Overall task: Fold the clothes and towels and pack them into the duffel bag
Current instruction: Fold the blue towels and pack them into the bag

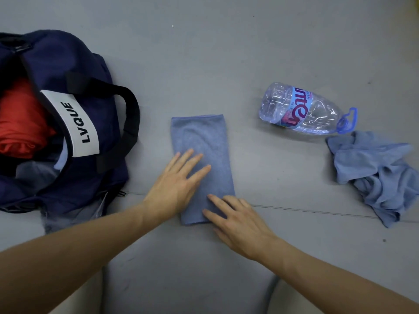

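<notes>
Grey floor (226, 53), 2 towels (199, 141) (374, 173), 1 duffel bag (68, 60), 1 bottle (301, 109)

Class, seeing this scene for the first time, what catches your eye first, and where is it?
The left hand and right hand rest on a folded blue towel at centre. At left, an open navy duffel bag shows red cloth inside; at right, a clear bottle lies on its side by a crumpled blue cloth.
</notes>
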Available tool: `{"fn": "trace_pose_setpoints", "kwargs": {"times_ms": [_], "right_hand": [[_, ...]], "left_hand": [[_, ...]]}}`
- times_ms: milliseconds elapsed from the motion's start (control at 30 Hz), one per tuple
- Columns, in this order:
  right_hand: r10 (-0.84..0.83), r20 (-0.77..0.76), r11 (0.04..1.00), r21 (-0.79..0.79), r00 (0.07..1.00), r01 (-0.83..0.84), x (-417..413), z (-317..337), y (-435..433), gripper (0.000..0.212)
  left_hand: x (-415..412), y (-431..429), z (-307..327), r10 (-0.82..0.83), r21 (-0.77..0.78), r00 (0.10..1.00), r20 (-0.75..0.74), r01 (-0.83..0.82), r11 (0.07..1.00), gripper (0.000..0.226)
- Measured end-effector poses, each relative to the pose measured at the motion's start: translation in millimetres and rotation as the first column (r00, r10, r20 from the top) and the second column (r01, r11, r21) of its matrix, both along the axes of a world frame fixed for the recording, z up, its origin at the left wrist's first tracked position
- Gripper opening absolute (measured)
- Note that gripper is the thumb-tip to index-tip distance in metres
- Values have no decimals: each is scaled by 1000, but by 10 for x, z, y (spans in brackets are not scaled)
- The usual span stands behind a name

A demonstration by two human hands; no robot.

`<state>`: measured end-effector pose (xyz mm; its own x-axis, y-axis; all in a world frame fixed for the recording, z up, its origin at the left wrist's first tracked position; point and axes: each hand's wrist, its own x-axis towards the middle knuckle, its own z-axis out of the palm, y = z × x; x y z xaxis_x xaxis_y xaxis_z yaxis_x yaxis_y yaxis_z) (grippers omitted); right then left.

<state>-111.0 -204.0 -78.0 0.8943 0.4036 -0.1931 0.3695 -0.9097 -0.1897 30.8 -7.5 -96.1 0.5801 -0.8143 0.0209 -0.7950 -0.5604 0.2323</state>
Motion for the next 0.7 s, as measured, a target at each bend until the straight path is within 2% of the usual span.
{"fn": "trace_pose_setpoints", "kwargs": {"times_ms": [67,133,300,400,467,600,700], "right_hand": [[20,20,1000,-23,1000,-20,-25,-51,-68,60],[45,15,999,-31,999,-44,-50,-120,-133,65],[29,50,999,14,998,-29,23,-181,-131,51],[7,39,999,34,999,-8,132,-155,-118,53],[-15,30,999,50,999,13,177,-144,-129,47],[-10,46,997,76,999,7,184,-167,-150,35],[-29,121,994,112,992,15,211,-201,-137,19]], "left_hand": [[-281,78,-28,-176,-46,984,15,177,983,50],[-480,202,-91,-262,-32,965,-17,262,965,49],[-344,439,-267,-271,82,960,-63,276,958,56],[-207,417,-226,-258,92,964,-60,263,960,56],[-180,408,-212,-250,97,967,-57,254,962,56],[-229,397,-161,-215,48,974,-67,218,975,49],[-259,398,-110,-215,-16,975,-47,215,977,36]]}}
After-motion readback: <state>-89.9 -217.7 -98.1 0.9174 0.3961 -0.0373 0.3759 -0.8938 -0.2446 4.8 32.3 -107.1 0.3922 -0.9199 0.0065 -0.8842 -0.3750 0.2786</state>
